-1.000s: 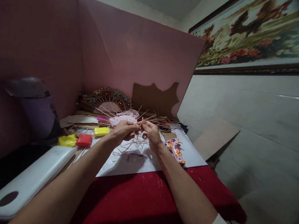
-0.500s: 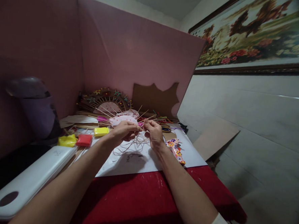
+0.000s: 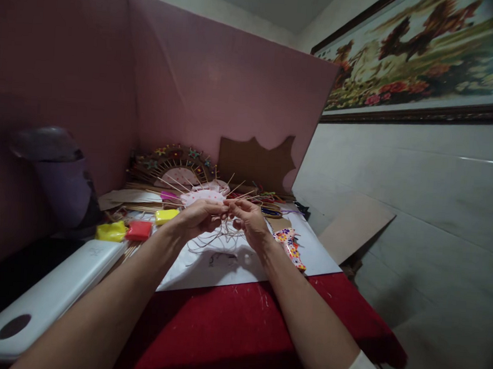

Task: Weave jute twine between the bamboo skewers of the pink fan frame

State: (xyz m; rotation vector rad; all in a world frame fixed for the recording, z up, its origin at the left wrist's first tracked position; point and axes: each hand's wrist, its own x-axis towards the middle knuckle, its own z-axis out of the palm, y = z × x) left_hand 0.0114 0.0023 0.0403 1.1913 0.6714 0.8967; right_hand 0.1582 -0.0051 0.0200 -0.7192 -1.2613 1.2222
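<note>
My left hand and my right hand meet above the white sheet, each with its fingers pinched together. Thin brown cord hangs in loose loops from between them. Both hands grip this cord; the exact pinch point is hidden by the fingers. Just behind them lies a pink dotted half-round piece, with thin sticks fanning out from its edge. Whether the fingers also touch one of those sticks, I cannot tell.
A white sheet lies on a red cloth. Left are yellow and red packets and a white case. A flower-patterned object lies right. Behind stand a decorated arch and jagged brown cardboard.
My right hand has moved left, so its fingertips now meet those of my left hand. The gap between the hands has closed; the cord still hangs below.
</note>
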